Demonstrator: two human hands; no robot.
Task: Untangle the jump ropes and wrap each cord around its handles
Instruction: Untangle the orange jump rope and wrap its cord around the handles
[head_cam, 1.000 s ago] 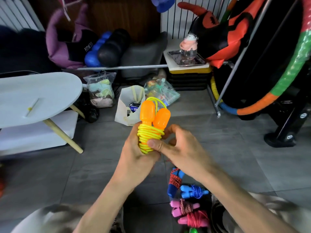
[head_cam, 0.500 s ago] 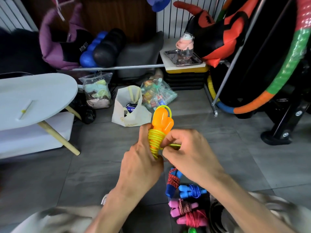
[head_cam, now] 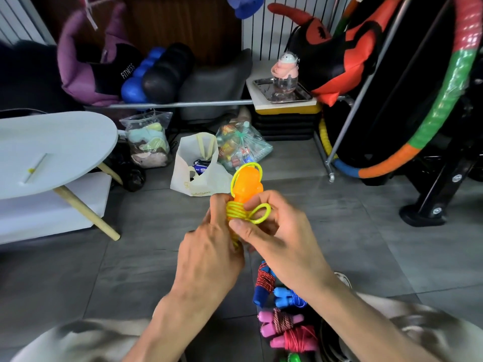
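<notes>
orange handles (head_cam: 245, 188) upright, tops away | left grip (head_cam: 209, 254) clasps them | right grip (head_cam: 277, 236) pinches yellow cord (head_cam: 257, 214) — looped rightward

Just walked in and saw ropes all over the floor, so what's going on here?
A person is bundling jump ropes. The left hand grips the orange handles, already wound with yellow cord. The right hand pinches a last loop of it beside the coils. Four wrapped ropes lie on the floor below.
</notes>
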